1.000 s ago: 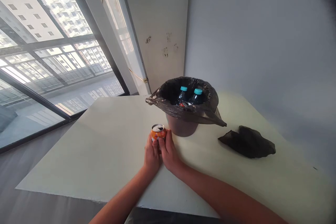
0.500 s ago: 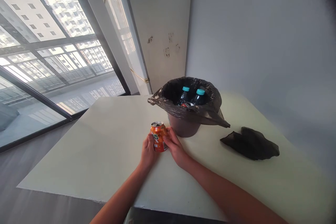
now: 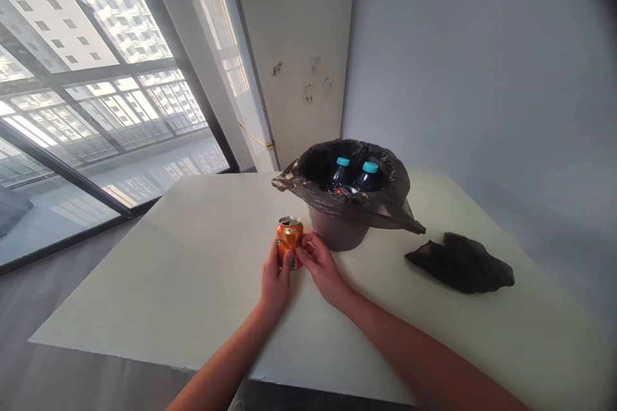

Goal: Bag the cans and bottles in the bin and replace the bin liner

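An orange soda can [image 3: 288, 234] with its silver top facing up is between my hands, in front of the bin. My left hand [image 3: 276, 276] grips its left and near side, thumb across the front. From the right, my right hand [image 3: 321, 263] has its thumb and fingers closed on the can's lower right side. Just behind stands a brownish trash bin [image 3: 340, 231], lined with a black plastic bag [image 3: 318, 200] folded over its rim. Inside are two clear bottles with teal caps [image 3: 369, 167] and a can, partly hidden by the rim.
A crumpled black plastic bag [image 3: 460, 263] lies on the pale table [image 3: 193, 270] to the right. Behind the table stands a white refrigerator [image 3: 299, 32]. Glass doors [image 3: 116, 103] are at the left, and a grey wall [image 3: 472, 77] is at the right.
The can has turned, so its logo has moved round to the left and partly out of sight. My left thumb has shifted onto the front of the can.
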Motion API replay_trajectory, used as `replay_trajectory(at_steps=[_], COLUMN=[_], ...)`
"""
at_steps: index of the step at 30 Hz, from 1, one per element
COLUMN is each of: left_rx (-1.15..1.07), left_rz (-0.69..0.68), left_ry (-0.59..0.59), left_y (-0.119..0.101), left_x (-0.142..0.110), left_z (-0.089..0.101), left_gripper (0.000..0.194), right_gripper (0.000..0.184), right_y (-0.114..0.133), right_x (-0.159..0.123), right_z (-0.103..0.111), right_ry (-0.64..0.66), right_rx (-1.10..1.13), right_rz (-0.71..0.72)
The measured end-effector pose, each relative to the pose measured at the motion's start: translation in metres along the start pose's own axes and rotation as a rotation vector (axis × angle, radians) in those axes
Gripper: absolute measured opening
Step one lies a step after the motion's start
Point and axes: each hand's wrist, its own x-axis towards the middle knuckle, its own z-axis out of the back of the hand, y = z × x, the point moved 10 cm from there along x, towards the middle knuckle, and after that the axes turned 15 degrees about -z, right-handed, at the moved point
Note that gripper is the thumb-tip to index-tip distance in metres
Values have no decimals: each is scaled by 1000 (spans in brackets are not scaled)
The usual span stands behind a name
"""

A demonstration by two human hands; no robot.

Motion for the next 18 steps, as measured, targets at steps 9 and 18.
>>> replay_trajectory(at_steps=[9,18], left_rx=[94,87], left_rz=[26,14], left_ry=[-40,-128], left_y=[9,-4], left_x=[-11,-13], left_z=[1,8], left_gripper=[51,50], right_gripper=[33,26], right_y=[0,4], right_x=[-8,-21], right_z=[-6,-13], right_ry=[-98,-198], right_rx=[-202,-421], right_rz=[78,183])
